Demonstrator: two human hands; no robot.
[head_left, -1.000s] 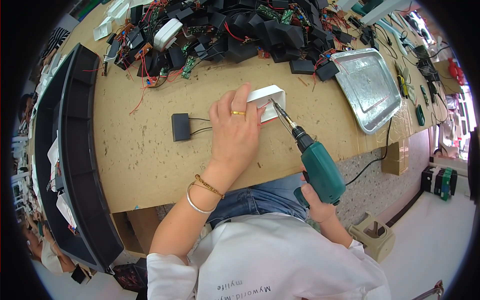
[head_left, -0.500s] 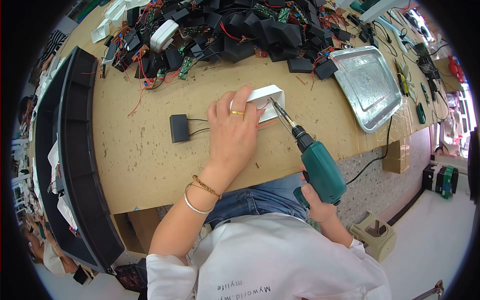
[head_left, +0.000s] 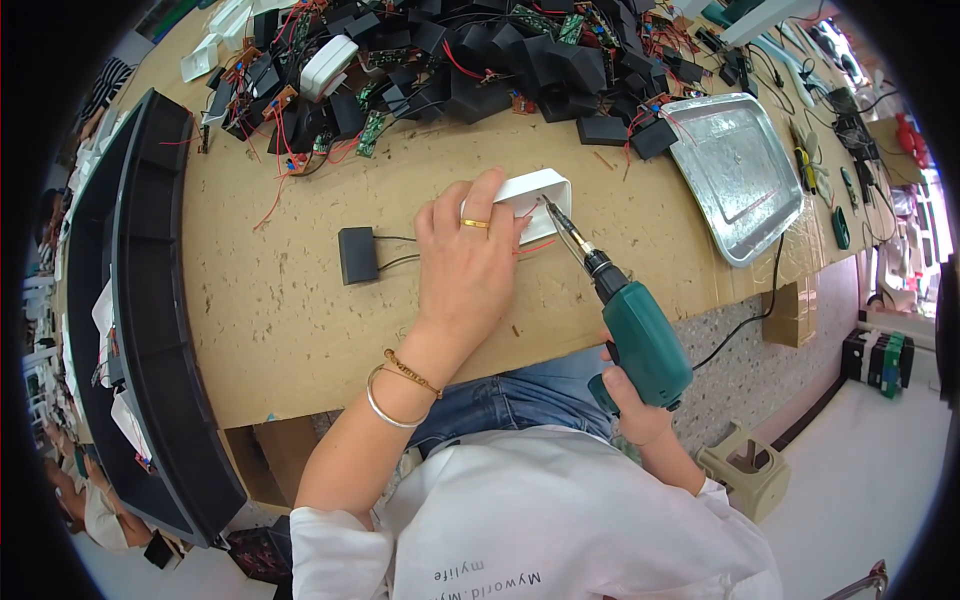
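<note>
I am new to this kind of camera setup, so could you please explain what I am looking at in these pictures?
There is no robot here: the hands are a person's own bare ones. The view comes from a wide fisheye camera worn on the head, looking down, so straight edges bend.

The left hand grips a white, open, box-shaped plastic case. The right hand holds a green pistol-shaped tool, apparently a soldering gun, its thin metal tip pointing into the case.

On the brown tabletop, a small black rectangular box with two black wires lies left of the left hand. Beyond are a heap of black boxes, green circuit boards and red wires and, to the right, a silver rectangular metal tray.
</note>
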